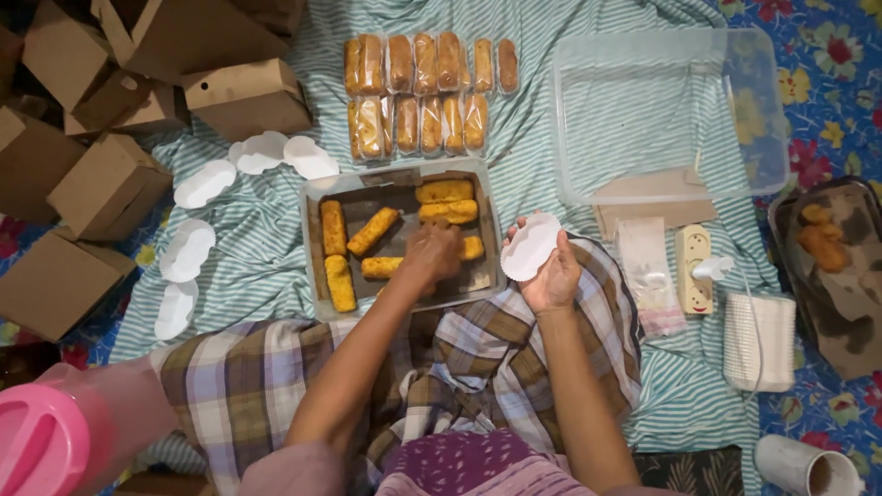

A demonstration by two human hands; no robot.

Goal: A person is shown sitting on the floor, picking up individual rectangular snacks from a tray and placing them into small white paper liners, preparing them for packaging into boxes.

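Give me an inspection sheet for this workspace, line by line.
Surface: striped cloth spread over a floral mat.
Job's things: tray of fried rolls; white paper liner.
Clutter: wrapped rolls in two rows, loose liners, brown boxes, clear tub, second tray, pink lid, cup.
Grippers: left hand reaches into the tray onto a roll, grip hidden; right hand holds the liner.
Cables: power strip with white plug and thin cord.
Surroundings: the person's checked cloth over the lap.
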